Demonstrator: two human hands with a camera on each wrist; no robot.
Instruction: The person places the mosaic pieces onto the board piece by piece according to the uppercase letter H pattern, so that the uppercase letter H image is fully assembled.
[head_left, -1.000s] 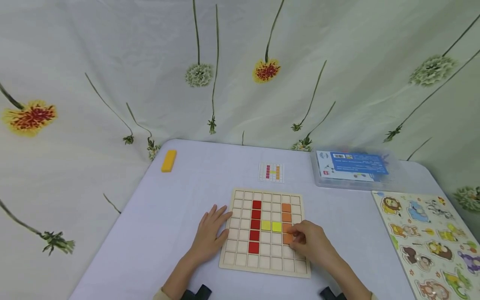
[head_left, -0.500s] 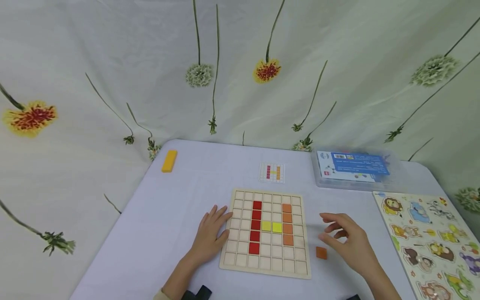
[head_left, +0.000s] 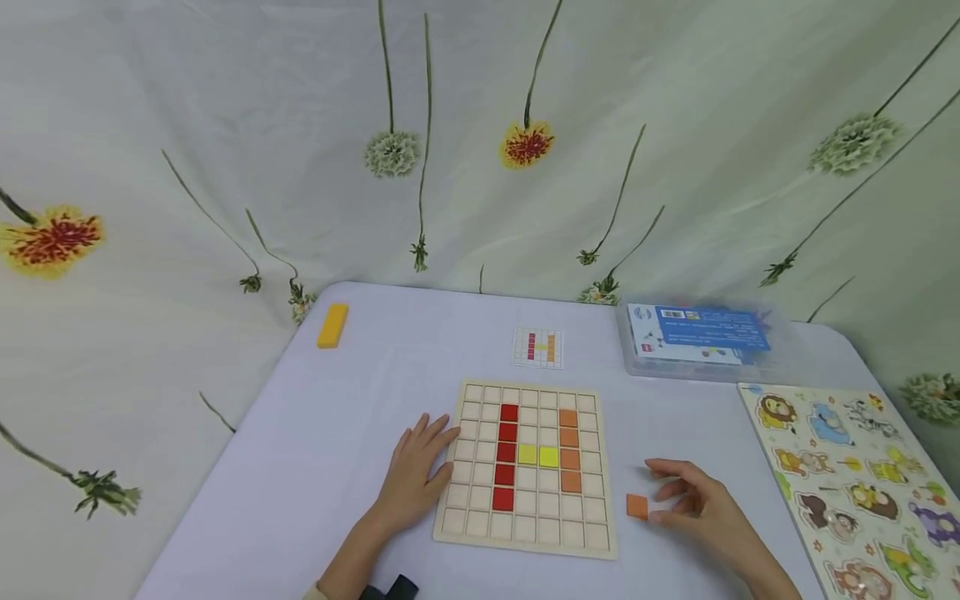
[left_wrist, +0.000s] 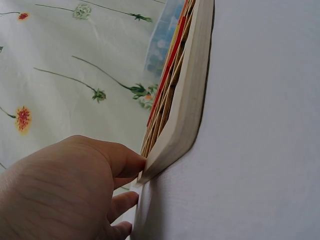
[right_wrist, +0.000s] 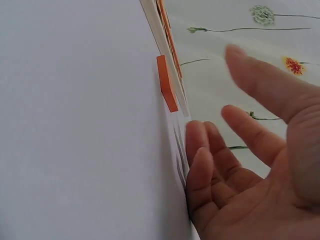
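Observation:
A wooden grid board lies on the white table, its squares partly filled. Down one column run several red tiles, down another several orange tiles, with two yellow tiles between the columns. My left hand rests at the board's left edge, fingers straight; in the left wrist view the thumb touches the rim. A loose orange tile lies on the table right of the board. Beside it is my right hand, thumb and fingers spread apart, holding nothing; the right wrist view shows the tile clear of the fingers.
Behind the board lies a small pattern card. A clear plastic box with a blue-and-white label stands at the back right. An animal puzzle board occupies the right side. A yellow block sits at the back left.
My right hand has left the orange column, moved right over the table, then lowered beside the loose orange tile, which it had hidden earlier. The left hand keeps its place at the board.

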